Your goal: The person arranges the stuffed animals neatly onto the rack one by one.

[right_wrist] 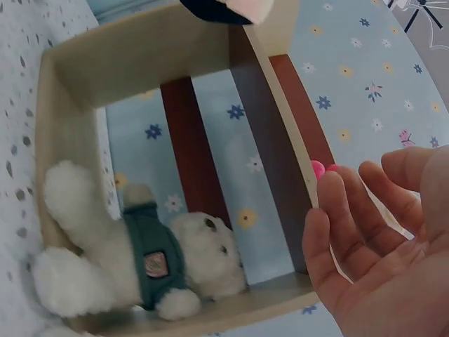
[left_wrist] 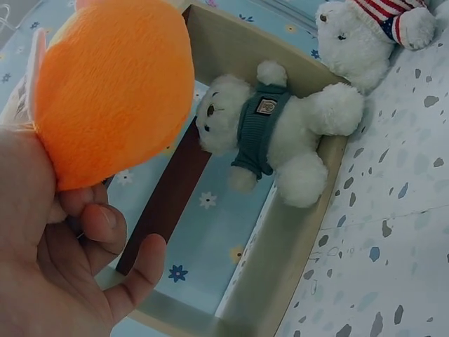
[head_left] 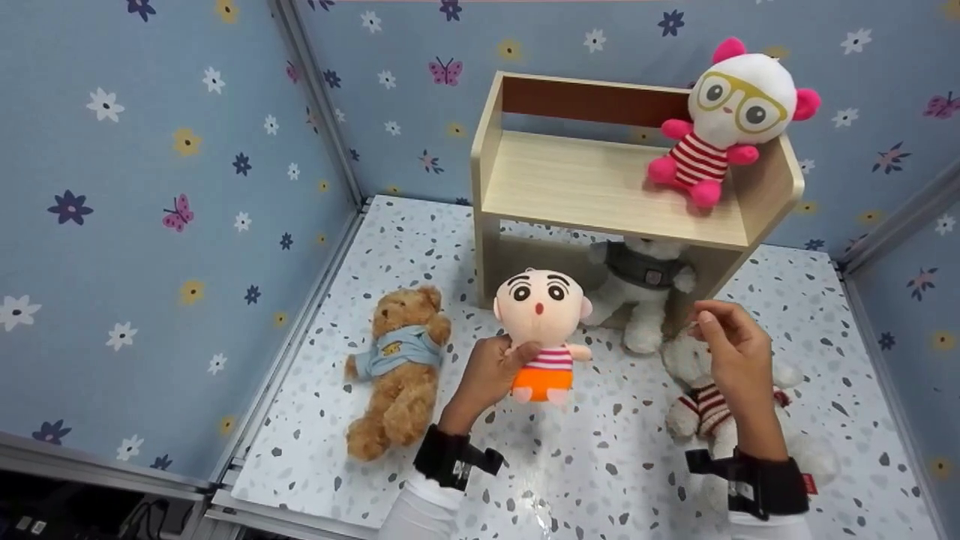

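Observation:
A plush boy doll (head_left: pixel 551 361) with a large round head, striped top and orange shorts is in my left hand (head_left: pixel 484 379), which grips it at its side with the thumb across the front. From below, the left wrist view shows the doll's orange bottom (left_wrist: pixel 119 91) above the curled fingers. My right hand (head_left: pixel 739 367) holds nothing, its fingers loosely bent. It hovers over a white teddy bear (head_left: pixel 712 409) in a red striped sweater, hiding part of it. In the right wrist view the right hand (right_wrist: pixel 382 232) is in front of the shelf's edge.
A wooden two-tier shelf (head_left: pixel 577 172) stands at the back. On its upper tier sits a pink and white plush (head_left: pixel 701 161) with yellow glasses; below sits a white bear (head_left: pixel 641 296) in a dark green sweater. A brown teddy bear (head_left: pixel 405 360) lies left. Patterned walls (head_left: pixel 150 247) enclose the table.

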Tool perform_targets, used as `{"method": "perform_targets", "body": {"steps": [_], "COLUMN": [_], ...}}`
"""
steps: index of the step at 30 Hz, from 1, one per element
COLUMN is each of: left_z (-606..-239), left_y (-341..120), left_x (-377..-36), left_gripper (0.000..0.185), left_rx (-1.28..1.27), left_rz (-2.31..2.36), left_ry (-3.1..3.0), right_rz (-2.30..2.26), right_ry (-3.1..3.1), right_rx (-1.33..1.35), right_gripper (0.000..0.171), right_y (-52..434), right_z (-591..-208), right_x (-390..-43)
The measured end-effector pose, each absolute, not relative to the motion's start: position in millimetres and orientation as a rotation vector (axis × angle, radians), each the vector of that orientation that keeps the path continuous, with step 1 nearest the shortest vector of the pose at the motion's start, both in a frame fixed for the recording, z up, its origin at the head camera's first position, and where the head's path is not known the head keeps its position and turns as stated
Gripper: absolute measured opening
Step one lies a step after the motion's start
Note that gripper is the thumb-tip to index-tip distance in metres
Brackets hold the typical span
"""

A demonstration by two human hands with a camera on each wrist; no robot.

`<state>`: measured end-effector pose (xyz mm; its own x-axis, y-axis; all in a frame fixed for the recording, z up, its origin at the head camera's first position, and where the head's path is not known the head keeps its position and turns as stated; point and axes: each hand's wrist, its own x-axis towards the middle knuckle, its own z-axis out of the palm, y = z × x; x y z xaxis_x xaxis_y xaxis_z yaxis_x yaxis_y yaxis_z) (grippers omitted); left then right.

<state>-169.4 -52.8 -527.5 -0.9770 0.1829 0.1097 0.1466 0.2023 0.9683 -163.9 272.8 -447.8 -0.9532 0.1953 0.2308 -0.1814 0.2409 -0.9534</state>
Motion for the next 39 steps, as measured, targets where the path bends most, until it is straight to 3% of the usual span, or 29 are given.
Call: {"method": "perform_targets", "body": {"steps": [5,10,20,28,39], "left_z": [-525.7,-520.8,-505.5,-491.9,-473.4], "left_y": [-53.9,-51.1,-48.6,-49.2,-49.7], "left_x": [-172.6,-175.1,-187.4,-191.5,-203.0], "left_gripper": [0.069,0.060,0.065,0.042,0.038], "left_rx": [0.334,0.365,0.374,0.317,0.357], "left_rz": [1.925,1.919,1.804,1.794,1.777], "left_ry": [2.439,2.447,2.740,2.754,2.822], "right_rz": [1.508,1.323,1.138,1.125,1.061], "right_ry": [-2.285,-2.320,-2.358,-2.537,-2.686], "right_rx": [-0.034,-0.061,-0.163,-0.132,-0.114], "right_gripper": [0.027,0.026,0.039,0.057,0.066], "right_y": [281.1,290.7,302.3,316.2,318.8], "right_z": [-436.9,-425.1,-404.7,-406.2,-428.2], "right_x": [-172.8,-181.6,-204.8,-225.4,-244.6]}}
